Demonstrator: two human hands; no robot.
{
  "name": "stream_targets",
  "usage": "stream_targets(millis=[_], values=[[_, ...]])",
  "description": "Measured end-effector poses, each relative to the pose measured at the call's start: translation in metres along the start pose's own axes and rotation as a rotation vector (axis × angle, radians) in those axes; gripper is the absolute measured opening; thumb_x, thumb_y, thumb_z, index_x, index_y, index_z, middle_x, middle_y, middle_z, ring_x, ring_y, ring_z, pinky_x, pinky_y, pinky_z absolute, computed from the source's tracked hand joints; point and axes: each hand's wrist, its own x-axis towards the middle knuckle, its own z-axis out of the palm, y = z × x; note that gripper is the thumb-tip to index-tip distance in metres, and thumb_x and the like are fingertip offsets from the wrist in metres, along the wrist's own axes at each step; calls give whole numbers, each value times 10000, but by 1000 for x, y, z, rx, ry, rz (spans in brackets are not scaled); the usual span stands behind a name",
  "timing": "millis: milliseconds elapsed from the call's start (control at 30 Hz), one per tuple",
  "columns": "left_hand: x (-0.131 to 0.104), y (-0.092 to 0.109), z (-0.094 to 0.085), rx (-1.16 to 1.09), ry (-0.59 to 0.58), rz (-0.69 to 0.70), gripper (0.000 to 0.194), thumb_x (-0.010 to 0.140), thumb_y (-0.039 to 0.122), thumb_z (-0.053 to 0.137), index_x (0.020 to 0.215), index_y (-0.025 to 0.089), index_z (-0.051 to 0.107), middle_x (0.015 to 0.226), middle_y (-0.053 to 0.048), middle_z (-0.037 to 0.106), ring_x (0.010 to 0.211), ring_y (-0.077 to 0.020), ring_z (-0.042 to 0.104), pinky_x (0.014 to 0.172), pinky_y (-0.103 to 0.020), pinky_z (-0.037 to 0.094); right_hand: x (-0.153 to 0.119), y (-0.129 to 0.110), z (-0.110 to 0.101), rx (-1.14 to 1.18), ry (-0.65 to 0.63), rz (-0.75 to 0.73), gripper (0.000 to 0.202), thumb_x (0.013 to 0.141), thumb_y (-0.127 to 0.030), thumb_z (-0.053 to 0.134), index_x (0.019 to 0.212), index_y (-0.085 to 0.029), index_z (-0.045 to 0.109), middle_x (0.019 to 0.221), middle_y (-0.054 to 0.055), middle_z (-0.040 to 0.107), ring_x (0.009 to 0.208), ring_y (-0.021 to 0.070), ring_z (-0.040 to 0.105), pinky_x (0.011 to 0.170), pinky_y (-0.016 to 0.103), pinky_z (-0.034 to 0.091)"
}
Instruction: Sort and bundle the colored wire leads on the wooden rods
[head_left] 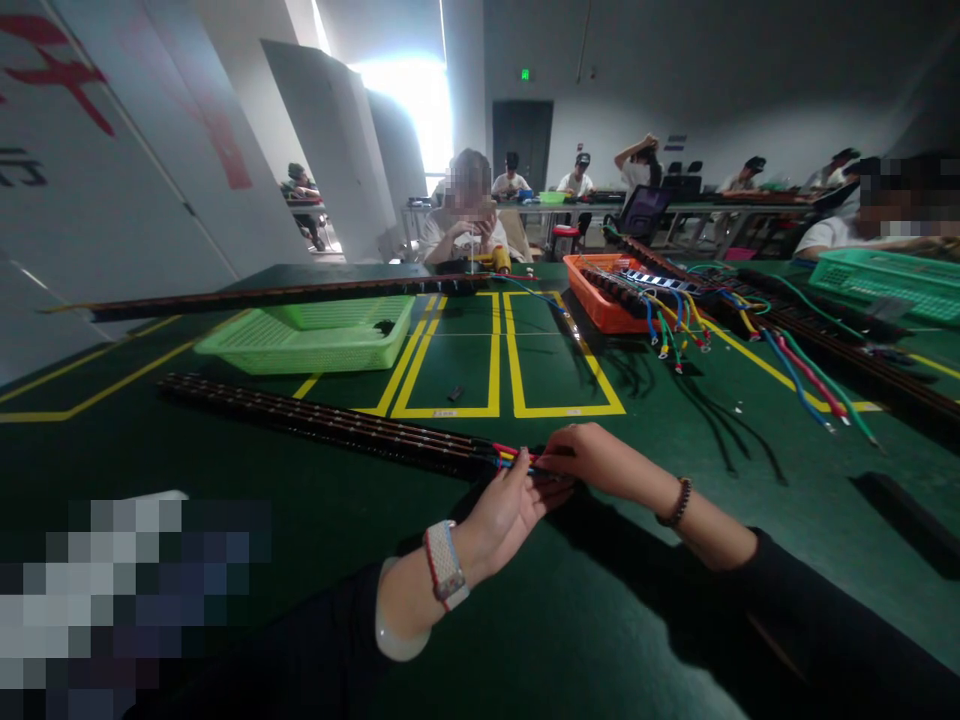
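Gathering red, yellow and blue insulated wires (505,456) at the near end of a long, dark, slatted strip (322,420), a worker leans over a smooth green tabletop (337,515). The strip, ribbed in parallel brown rows flecked with metallic points, lies slantwise on the surface, its wired end at the fingers. A left hand (514,512), palm turned up and fingers loosely extended, has the wires between thumb and fingers; a right hand (589,455), knuckles arched and wrist bent, pinches at their ends, though the fingers partly hide the contact. A woven, pale watch band (445,566) edged in color circles the left wrist, a dark beaded bracelet (677,502) the right. Beyond stand a light-green slotted plastic basket (315,350) and an orange one (594,300), separated by yellow tape rectangles (495,350) with labels too small to read. Large red brushlike characters (56,70) mark a pale panel (142,180) at left, cut off by the frame's edge.
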Motion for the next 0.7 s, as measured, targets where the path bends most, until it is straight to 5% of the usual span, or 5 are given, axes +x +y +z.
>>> stream_targets(millis=[133,500,700], values=[[-2,2,1,62,4,-5,412,795,529,423,989,170,479,1053,-106,635,1002,-164,645,1191,-465,342,12,18,9,167,0,21,516,814,-566,452,908,-105,662,807,36,618,620,-21,441,585,105,266],[-1,1,-1,86,5,-38,415,803,495,422,952,124,530,978,-97,643,943,-140,642,1170,-411,372,24,30,26,190,365,-71,442,793,-545,500,890,-156,687,857,45,601,779,1,488,735,113,332],[0,2,0,63,23,-34,512,772,587,403,997,139,510,1043,-131,637,994,-171,643,1197,-452,348,22,29,22,228,190,-59,511,799,-587,465,962,-147,667,894,46,615,738,0,503,687,109,341]])
